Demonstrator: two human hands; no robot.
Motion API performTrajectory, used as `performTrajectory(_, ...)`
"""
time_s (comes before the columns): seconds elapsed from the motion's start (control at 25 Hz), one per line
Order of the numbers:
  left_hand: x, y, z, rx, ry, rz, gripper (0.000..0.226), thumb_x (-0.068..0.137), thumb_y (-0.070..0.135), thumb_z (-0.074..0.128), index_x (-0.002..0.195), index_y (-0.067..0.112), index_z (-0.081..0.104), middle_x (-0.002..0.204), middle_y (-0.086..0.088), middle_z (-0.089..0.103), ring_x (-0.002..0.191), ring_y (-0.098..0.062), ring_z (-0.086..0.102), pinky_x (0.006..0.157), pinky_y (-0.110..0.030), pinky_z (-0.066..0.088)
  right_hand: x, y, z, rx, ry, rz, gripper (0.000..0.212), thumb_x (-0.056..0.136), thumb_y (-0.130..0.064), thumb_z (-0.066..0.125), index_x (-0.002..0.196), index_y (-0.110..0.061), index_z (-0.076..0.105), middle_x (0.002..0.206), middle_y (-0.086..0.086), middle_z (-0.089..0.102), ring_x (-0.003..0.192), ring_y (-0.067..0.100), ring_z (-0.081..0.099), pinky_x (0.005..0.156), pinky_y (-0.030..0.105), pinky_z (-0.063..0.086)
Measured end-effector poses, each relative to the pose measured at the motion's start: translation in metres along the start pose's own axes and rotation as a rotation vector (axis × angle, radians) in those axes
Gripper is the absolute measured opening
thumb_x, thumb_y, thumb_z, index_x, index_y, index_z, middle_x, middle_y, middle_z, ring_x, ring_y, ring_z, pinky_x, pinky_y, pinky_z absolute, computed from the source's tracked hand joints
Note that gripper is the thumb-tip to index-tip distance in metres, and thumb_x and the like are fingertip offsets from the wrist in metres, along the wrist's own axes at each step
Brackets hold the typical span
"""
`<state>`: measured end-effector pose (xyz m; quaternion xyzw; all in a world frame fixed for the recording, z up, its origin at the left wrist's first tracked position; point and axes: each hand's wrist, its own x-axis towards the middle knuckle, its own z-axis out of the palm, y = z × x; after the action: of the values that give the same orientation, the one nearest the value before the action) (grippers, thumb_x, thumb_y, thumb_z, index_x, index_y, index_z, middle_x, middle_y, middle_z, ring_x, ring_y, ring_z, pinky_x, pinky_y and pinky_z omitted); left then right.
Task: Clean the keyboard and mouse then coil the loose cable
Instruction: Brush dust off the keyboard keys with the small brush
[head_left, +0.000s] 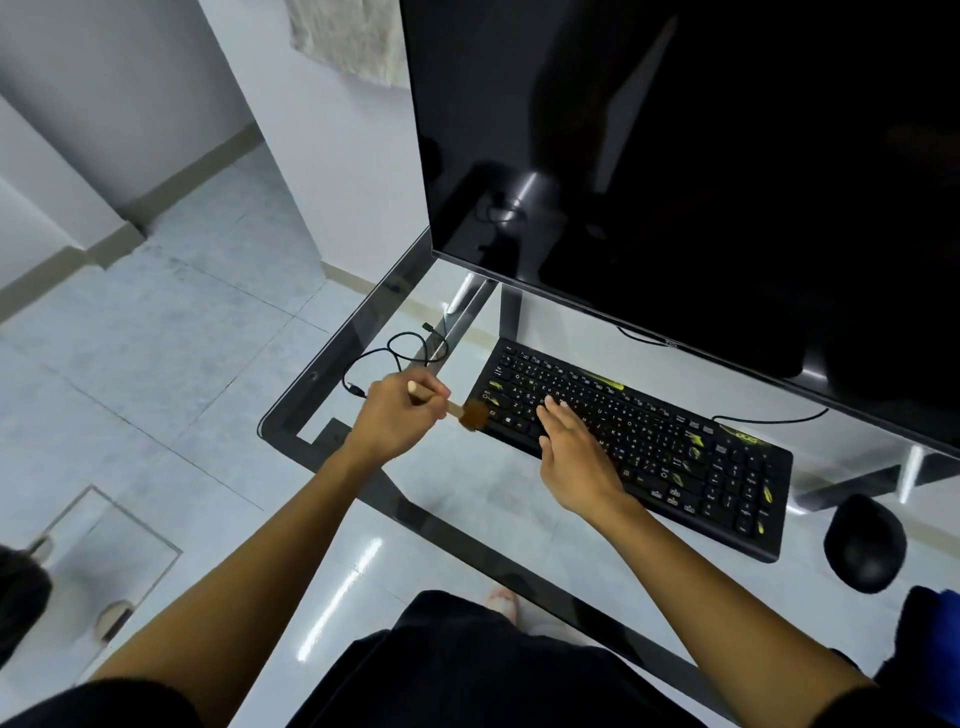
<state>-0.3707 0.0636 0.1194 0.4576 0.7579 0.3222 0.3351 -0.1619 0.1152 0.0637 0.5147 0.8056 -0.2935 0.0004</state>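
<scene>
A black keyboard (675, 441) with yellow marks lies on the glass desk (467, 483), running from upper left to lower right. My left hand (395, 415) grips a small brush (470, 413) by its wooden handle. The brown bristles touch the keyboard's left end. My right hand (576, 447) rests flat on the keys with straight fingers. A black mouse (865, 543) sits to the right of the keyboard. A loose black cable (405, 353) lies in loops on the desk's far left corner, just beyond my left hand.
A large dark monitor (701, 171) stands right behind the keyboard, its lower edge overhanging it. A blue cloth (930, 639) shows at the right edge. The desk's dark frame (311, 374) edges the left side, and tiled floor lies beyond it.
</scene>
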Motion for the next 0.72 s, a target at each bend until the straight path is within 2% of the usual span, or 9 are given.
performTrajectory(0.08, 0.003, -0.004, -0.004, -0.038, 0.166, -0.064, 0.008, 0.088, 0.010, 0.060, 0.088, 0.012, 0.067, 0.079, -0.006, 0.067, 0.063, -0.017, 0.057, 0.051, -0.024, 0.045, 0.000, 0.000, 0.002, 0.002, -0.001, 0.004, 0.050, 0.101, -0.010, 0.032, 0.149, -0.009, 0.020, 0.160, 0.000, 0.010, 0.147, 0.014, 0.004, 0.120, 0.028, 0.012)
performTrajectory(0.12, 0.004, -0.003, -0.005, -0.054, 0.211, -0.061, 0.007, 0.088, 0.011, 0.060, 0.088, 0.012, 0.067, 0.079, -0.006, 0.067, 0.061, -0.016, 0.056, 0.050, -0.024, 0.044, 0.000, 0.001, 0.002, 0.004, 0.000, 0.005, 0.051, 0.100, -0.008, 0.033, 0.149, -0.009, 0.020, 0.160, 0.000, 0.010, 0.147, 0.014, 0.004, 0.120, 0.029, 0.012)
performTrajectory(0.2, 0.009, 0.001, -0.005, -0.092, 0.205, -0.018, 0.006, 0.088, 0.013, 0.061, 0.091, 0.013, 0.067, 0.080, -0.004, 0.068, 0.066, -0.020, 0.062, 0.055, -0.029, 0.051, 0.001, 0.001, 0.002, 0.001, 0.005, 0.006, 0.053, 0.099, -0.006, 0.034, 0.149, -0.010, 0.019, 0.160, 0.000, 0.010, 0.147, 0.014, 0.004, 0.120, 0.028, 0.012)
performTrajectory(0.24, 0.012, 0.003, -0.003, -0.104, 0.182, 0.000, 0.006, 0.088, 0.014, 0.061, 0.091, 0.014, 0.067, 0.080, -0.001, 0.068, 0.070, -0.019, 0.064, 0.058, -0.027, 0.052, 0.002, 0.000, 0.001, 0.001, 0.007, 0.008, 0.053, 0.099, -0.005, 0.034, 0.149, -0.010, 0.019, 0.160, -0.001, 0.009, 0.147, 0.014, 0.004, 0.119, 0.028, 0.011)
performTrajectory(0.36, 0.025, 0.005, 0.006, -0.096, 0.125, -0.012, 0.008, 0.088, 0.011, 0.060, 0.091, 0.011, 0.067, 0.075, 0.006, 0.066, 0.066, -0.011, 0.058, 0.050, -0.010, 0.043, 0.001, -0.001, 0.001, 0.009, 0.009, 0.015, 0.054, 0.098, -0.003, 0.034, 0.150, -0.010, 0.018, 0.160, -0.002, 0.008, 0.147, 0.013, 0.003, 0.120, 0.028, 0.011)
performTrajectory(0.44, 0.033, 0.007, 0.010, -0.086, 0.161, -0.034, 0.007, 0.088, 0.012, 0.059, 0.091, 0.012, 0.066, 0.076, 0.002, 0.065, 0.062, -0.012, 0.055, 0.048, -0.013, 0.042, 0.001, 0.001, 0.000, 0.011, -0.007, 0.011, 0.055, 0.098, -0.003, 0.034, 0.150, -0.011, 0.017, 0.160, -0.003, 0.007, 0.147, 0.012, 0.002, 0.119, 0.026, 0.009)
performTrajectory(0.52, 0.038, 0.011, 0.013, -0.111, 0.169, 0.006, 0.006, 0.089, 0.015, 0.060, 0.092, 0.013, 0.065, 0.080, -0.001, 0.066, 0.066, -0.012, 0.058, 0.055, -0.017, 0.045, 0.001, 0.002, -0.001, 0.027, -0.015, 0.012, 0.057, 0.097, 0.000, 0.035, 0.150, -0.011, 0.017, 0.160, -0.003, 0.007, 0.147, 0.011, 0.002, 0.118, 0.025, 0.008)
performTrajectory(0.64, 0.047, 0.014, 0.021, -0.072, 0.071, 0.083, 0.006, 0.088, 0.012, 0.059, 0.091, 0.012, 0.065, 0.084, -0.002, 0.070, 0.076, -0.014, 0.064, 0.068, -0.023, 0.051, 0.001, 0.003, -0.003, 0.051, -0.016, 0.016, 0.056, 0.098, -0.001, 0.035, 0.150, -0.012, 0.017, 0.160, -0.004, 0.008, 0.147, 0.010, 0.002, 0.118, 0.024, 0.008)
performTrajectory(0.72, 0.049, 0.016, 0.024, 0.056, 0.130, 0.191, 0.010, 0.090, 0.005, 0.055, 0.093, 0.007, 0.064, 0.094, -0.006, 0.070, 0.079, -0.013, 0.061, 0.069, -0.013, 0.045, 0.001, 0.004, -0.004, 0.059, -0.027, 0.014, 0.055, 0.098, -0.002, 0.034, 0.150, -0.012, 0.018, 0.160, -0.005, 0.008, 0.147, 0.010, 0.003, 0.119, 0.025, 0.010)
